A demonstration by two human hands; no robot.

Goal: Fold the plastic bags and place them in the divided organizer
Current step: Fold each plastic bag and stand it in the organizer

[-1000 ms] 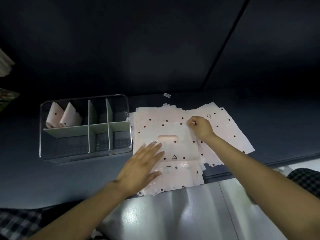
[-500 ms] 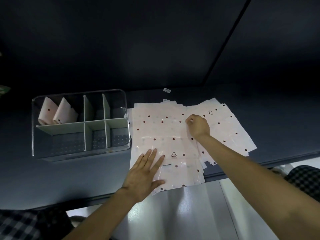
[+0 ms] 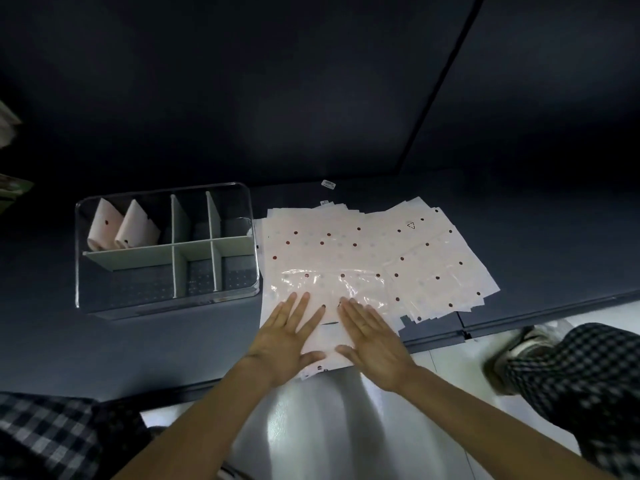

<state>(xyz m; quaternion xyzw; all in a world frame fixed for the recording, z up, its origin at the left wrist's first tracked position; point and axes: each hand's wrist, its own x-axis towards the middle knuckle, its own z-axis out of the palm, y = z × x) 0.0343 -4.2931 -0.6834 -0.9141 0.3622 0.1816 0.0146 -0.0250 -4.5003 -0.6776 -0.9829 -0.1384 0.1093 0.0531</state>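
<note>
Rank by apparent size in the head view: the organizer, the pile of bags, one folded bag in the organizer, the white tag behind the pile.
1. Pile of bags
2. Organizer, somewhat smaller
3. Folded bag
4. White tag, smallest

- The plastic bags (image 3: 329, 251) are thin film, pale pink with dark dots, mostly dull but glossy and crinkled where the light catches the top one.
- The organizer (image 3: 166, 299) has clear, smooth plastic walls with bright glints along the rim; its dividers (image 3: 194, 247) are opaque, matt pale green plastic.
- The two folded bags (image 3: 121, 226) inside it look soft and matt.
- The table (image 3: 173, 344) is a dark blue, matt, even surface.
- The floor (image 3: 329, 427) is pale, smooth and shiny, with reflections.
- The trousers (image 3: 588, 375) are checked woven cloth, matt.
- The small label (image 3: 328, 183) looks like white paper.
</note>
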